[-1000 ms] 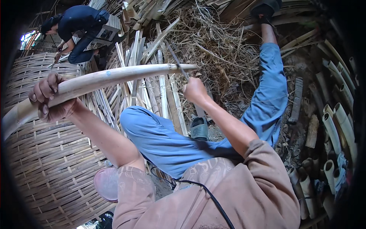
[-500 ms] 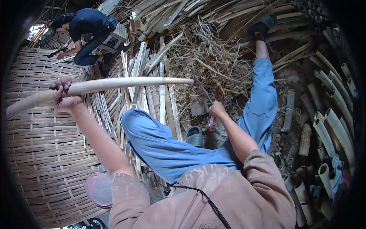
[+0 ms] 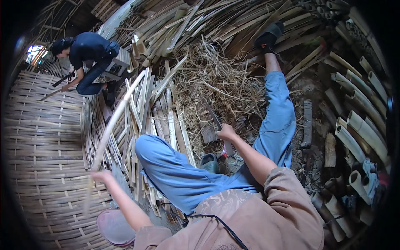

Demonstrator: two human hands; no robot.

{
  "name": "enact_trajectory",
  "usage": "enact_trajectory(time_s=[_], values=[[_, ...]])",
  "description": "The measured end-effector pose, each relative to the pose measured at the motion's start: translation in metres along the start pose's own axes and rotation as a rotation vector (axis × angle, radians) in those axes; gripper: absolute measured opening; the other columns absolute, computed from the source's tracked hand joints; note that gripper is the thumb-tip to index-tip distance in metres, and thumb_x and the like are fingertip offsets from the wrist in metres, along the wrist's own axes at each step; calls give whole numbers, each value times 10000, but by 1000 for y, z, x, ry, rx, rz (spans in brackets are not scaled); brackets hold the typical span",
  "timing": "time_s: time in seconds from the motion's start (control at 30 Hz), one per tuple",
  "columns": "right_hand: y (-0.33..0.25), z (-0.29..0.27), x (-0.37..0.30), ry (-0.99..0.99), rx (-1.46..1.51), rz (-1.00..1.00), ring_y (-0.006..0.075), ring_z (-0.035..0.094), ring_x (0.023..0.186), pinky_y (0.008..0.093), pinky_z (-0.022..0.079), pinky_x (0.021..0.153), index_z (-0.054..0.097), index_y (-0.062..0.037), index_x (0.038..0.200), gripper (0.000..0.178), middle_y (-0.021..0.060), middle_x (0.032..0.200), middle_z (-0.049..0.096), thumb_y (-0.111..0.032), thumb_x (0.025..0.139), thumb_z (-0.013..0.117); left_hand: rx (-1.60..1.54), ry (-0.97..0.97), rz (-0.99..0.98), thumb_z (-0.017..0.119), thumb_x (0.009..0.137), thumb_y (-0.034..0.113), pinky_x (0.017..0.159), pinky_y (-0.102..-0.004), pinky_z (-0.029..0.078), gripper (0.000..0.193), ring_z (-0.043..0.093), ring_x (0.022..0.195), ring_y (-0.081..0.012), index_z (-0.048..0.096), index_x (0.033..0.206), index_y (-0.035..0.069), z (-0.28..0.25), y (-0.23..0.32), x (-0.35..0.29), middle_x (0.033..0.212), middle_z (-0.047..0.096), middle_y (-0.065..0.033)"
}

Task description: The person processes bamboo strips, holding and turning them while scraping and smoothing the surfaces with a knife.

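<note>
My left hand (image 3: 100,176), slightly smeared by motion, is closed around a long pale bamboo strip (image 3: 109,131). The strip slants from the lower left up toward the loose splints, and its lower end blurs over the woven mat. In my right hand (image 3: 226,132) is a long knife (image 3: 213,116), gripped near my bent knee; its dark blade points away over the pile of shavings (image 3: 221,87). The strip and the blade are apart. Split bamboo pieces (image 3: 171,118) lie between my two hands, beyond my left knee.
A woven bamboo mat (image 3: 46,154) covers the left side, where a co-worker (image 3: 89,58) bends over holding a tool and a stick. Cut bamboo tubes (image 3: 366,133) are stacked on the right. A sandal (image 3: 210,162) lies between my legs, and long strips (image 3: 196,25) are heaped behind.
My left hand has come down and nearer to me, swinging the bamboo strip from nearly level to a steep slant, off the knife. The knife stays in my right hand, with the view slightly shifted.
</note>
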State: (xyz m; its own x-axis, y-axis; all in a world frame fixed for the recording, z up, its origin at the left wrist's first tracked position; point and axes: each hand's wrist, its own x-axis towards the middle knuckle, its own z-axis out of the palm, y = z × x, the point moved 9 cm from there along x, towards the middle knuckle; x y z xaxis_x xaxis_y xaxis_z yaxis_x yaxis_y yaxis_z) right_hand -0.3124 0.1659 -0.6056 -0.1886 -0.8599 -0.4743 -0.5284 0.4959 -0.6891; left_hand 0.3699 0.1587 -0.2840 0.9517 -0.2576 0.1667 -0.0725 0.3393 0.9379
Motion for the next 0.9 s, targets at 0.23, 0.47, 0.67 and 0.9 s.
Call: enact_trajectory(time_s=[0.23,0.47,0.67,0.9], values=[[-44,3,-21,-94,281,56,372,719,977,415,563,868,681,28,1148,473,248,1009,733,-272,783,710,290,39,-1047,556,804,337,562,-401,384,269,446,566,-208,481,934,115,-75,-169,-39,758,492,-98],[-42,-47,-30,-139,503,115,283,675,633,418,548,574,650,27,1095,333,132,785,697,-133,804,662,97,-513,-182,574,865,124,569,-251,390,68,505,641,-95,599,807,99,142,-22,-63,714,555,7],[-25,-52,-22,-134,588,41,290,706,823,412,560,710,651,9,1177,431,181,955,717,-146,776,679,192,-1203,78,627,871,74,883,-297,485,439,593,1009,-194,549,1292,-27,357,12,-356,1175,608,-116],[-8,-67,-25,-67,483,48,406,682,1060,457,534,927,599,-4,1283,549,277,1115,692,-190,775,693,372,-1865,401,675,864,164,831,-335,533,429,651,913,-197,580,1249,0,481,-137,-656,1056,671,-125]])
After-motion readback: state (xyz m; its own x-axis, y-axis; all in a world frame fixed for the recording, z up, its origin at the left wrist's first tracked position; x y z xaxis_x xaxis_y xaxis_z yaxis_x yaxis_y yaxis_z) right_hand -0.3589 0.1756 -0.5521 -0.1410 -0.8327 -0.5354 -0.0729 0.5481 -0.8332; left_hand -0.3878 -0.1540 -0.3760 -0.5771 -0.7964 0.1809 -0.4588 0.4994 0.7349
